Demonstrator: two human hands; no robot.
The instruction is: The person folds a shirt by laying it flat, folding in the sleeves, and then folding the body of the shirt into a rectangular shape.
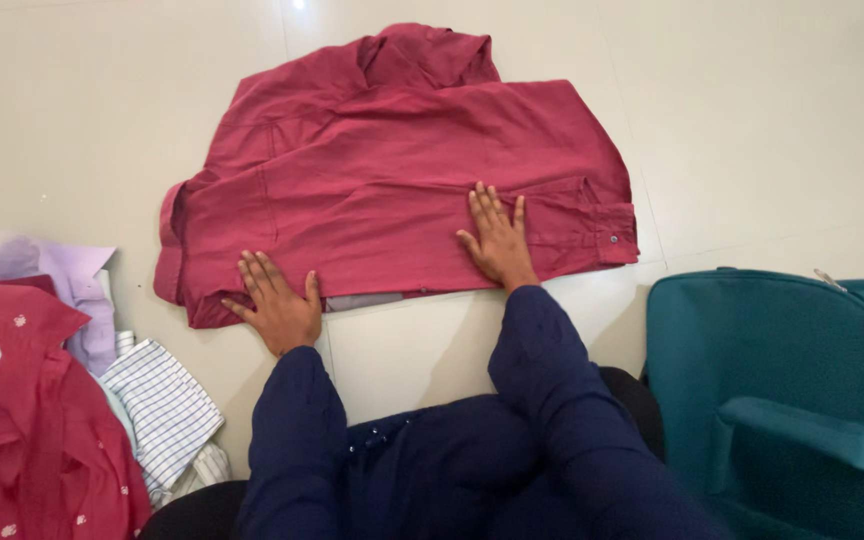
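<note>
Two flat, open palms press a folded maroon shirt [402, 170] on the floor [752, 130]: left hand [277, 305] at its 7 o'clock edge, right hand [497, 238] toward 5. Clothes pile [72, 400] at 8 o'clock and teal bag [782, 400] at 4 run off-frame.

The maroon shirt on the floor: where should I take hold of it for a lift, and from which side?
Probably the near hem of the maroon shirt, from the person's side. That edge runs straight and lies free on the floor, with the left hand and right hand already flat on it. The collar end is far off and bunched.
</note>
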